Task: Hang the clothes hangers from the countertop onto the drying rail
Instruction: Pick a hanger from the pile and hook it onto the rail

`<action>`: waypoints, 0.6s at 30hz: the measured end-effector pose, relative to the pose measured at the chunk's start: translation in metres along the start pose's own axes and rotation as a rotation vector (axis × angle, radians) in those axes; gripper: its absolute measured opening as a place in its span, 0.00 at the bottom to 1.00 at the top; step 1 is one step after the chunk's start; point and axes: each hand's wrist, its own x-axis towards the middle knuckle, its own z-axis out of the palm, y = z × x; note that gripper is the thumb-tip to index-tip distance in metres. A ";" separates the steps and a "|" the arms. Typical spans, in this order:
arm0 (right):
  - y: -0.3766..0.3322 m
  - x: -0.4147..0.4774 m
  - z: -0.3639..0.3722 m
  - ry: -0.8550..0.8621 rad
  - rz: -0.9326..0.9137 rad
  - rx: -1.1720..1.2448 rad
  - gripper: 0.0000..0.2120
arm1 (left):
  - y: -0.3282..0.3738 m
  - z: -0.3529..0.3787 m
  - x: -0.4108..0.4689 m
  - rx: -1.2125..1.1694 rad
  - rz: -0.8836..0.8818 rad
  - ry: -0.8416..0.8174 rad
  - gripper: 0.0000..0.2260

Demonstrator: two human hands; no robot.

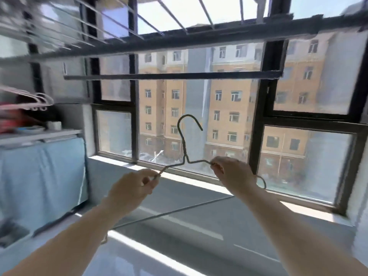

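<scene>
Wire hanger (pixel 184 154) held upright before the window, hook at 12 o'clock below the rail (pixel 171 76); left hand (pixel 131 191) and right hand (pixel 233 172) each pinched on a shoulder; likely light, thin, springy, best gripped there.

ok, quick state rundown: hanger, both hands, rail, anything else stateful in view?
wire hanger: held in the air, hook up, not yet on a rail
left hand: gripping the hanger's left shoulder
right hand: gripping the hanger's right shoulder
drying rail: bare, above the hook
pink hangers: bunched at the left edge; support unclear
window: looks shut
</scene>
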 end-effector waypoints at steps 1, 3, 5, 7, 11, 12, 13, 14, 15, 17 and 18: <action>-0.023 0.016 0.012 -0.011 -0.045 0.031 0.13 | -0.020 -0.017 -0.004 0.012 -0.052 0.071 0.08; -0.072 0.045 0.035 -0.036 -0.132 0.085 0.14 | -0.059 -0.050 -0.010 0.042 -0.155 0.181 0.08; -0.122 0.072 0.056 -0.055 -0.218 0.130 0.14 | -0.096 -0.083 -0.016 0.106 -0.236 0.247 0.08; -0.168 0.100 0.076 -0.077 -0.297 0.179 0.14 | -0.132 -0.115 -0.018 0.157 -0.301 0.296 0.04; -0.257 0.162 0.111 -0.088 -0.429 0.255 0.14 | -0.193 -0.176 -0.009 0.268 -0.379 0.372 0.11; -0.277 0.177 0.119 -0.092 -0.449 0.273 0.14 | -0.209 -0.190 -0.004 0.305 -0.400 0.382 0.11; -0.296 0.194 0.128 -0.101 -0.462 0.292 0.14 | -0.224 -0.203 0.003 0.329 -0.423 0.399 0.09; -0.314 0.212 0.135 -0.108 -0.472 0.311 0.14 | -0.238 -0.218 0.012 0.349 -0.442 0.420 0.06; -0.332 0.230 0.140 -0.113 -0.482 0.327 0.14 | -0.251 -0.232 0.022 0.369 -0.457 0.437 0.05; -0.362 0.263 0.147 -0.103 -0.503 0.346 0.13 | -0.272 -0.259 0.040 0.427 -0.457 0.459 0.07; -0.376 0.277 0.148 -0.097 -0.512 0.357 0.13 | -0.281 -0.271 0.048 0.460 -0.452 0.474 0.08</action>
